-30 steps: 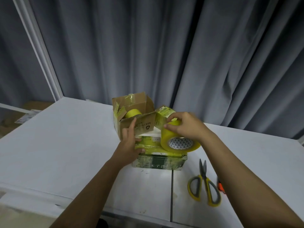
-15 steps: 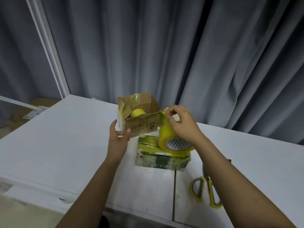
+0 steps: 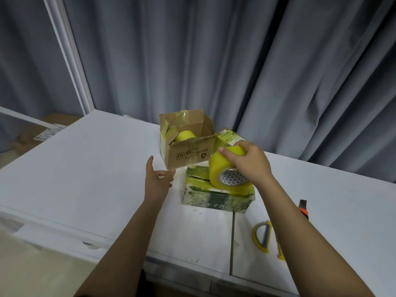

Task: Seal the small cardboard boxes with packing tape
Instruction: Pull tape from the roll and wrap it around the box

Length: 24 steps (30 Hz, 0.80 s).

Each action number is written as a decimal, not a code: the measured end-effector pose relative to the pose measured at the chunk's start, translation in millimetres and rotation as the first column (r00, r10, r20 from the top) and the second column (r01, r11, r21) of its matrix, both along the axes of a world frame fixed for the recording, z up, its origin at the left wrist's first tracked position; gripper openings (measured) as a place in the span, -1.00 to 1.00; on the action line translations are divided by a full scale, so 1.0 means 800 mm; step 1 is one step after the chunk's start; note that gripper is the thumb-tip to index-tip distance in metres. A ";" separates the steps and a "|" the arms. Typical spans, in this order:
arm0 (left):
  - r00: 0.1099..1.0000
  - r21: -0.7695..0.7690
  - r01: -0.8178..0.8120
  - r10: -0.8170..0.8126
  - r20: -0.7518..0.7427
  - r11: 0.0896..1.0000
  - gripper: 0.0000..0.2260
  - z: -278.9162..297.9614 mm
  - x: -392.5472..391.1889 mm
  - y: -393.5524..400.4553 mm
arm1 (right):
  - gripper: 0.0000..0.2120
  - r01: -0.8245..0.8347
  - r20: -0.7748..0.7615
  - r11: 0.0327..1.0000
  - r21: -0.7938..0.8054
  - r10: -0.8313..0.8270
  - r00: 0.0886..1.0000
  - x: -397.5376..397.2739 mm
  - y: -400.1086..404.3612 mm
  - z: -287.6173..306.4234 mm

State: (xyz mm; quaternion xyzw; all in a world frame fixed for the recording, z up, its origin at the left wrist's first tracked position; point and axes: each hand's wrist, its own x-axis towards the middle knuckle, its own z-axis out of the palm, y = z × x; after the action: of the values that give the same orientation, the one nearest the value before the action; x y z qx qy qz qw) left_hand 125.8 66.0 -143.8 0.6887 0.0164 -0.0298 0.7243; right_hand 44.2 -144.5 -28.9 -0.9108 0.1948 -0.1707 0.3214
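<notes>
The green box sat on the white table, right by the open brown box. The right hand gripped the yellow tape roll on top of it, likely to pull tape. The left hand hung loose and held nothing.

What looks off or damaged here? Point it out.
The brown cardboard box stands open, flaps up, with torn tape remnants on its rim and a yellow roll inside. The green printed box under the tape roll in the right hand looks crumpled on top.
</notes>
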 end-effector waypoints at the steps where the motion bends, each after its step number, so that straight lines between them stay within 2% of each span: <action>1: 1.000 -0.012 0.007 -0.007 -0.023 1.000 -0.26 -0.002 -0.002 -0.002 | -0.50 0.011 0.011 1.000 -0.012 -0.011 1.000 0.000 0.002 -0.001; 6: 0.992 -0.079 -0.019 0.009 -0.127 0.997 -0.28 -0.010 -0.010 -0.011 | -0.52 0.041 0.040 0.999 -0.025 -0.040 0.998 -0.001 0.008 -0.002; 13: 0.987 -0.119 -0.043 0.023 -0.160 0.992 -0.28 -0.012 -0.013 -0.020 | -0.49 0.054 0.041 0.999 0.001 -0.054 0.998 -0.006 0.004 -0.008; 24: 0.994 -0.012 0.000 -0.001 -0.114 1.000 -0.24 -0.008 -0.008 -0.039 | -0.43 0.056 0.055 0.998 0.018 -0.057 0.997 -0.010 0.003 -0.012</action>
State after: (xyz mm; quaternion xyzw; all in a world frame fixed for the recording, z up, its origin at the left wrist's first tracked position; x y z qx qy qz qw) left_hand 119.6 35.2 -149.9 0.6815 0.0574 -0.0691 0.7263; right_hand 36.6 -142.3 -38.2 -0.8972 0.2128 -0.2035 0.3292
